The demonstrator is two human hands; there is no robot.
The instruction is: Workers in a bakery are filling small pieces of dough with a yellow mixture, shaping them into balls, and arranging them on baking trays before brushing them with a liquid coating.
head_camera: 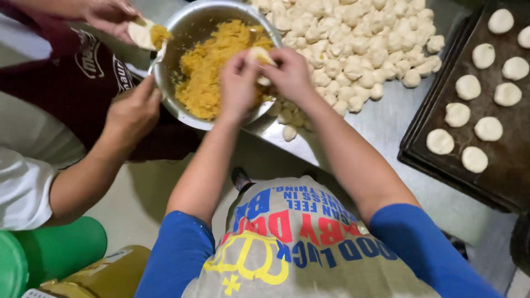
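Observation:
My left hand (238,83) and my right hand (291,73) pinch together around one small piece of dough (259,55), held over the near rim of a round metal bowl (187,25). The bowl holds a heap of crumbly yellow filling (212,66). A large pile of small pale dough pieces (353,38) lies on the steel table just right of the bowl, close behind my right hand.
A dark baking tray (441,77) at the right carries several round filled dough balls (469,86). A co-worker at the left holds a flat dough piece with filling (146,33) in one hand and a spoon at the bowl's rim with the other hand (132,113). Green containers (49,251) stand at lower left.

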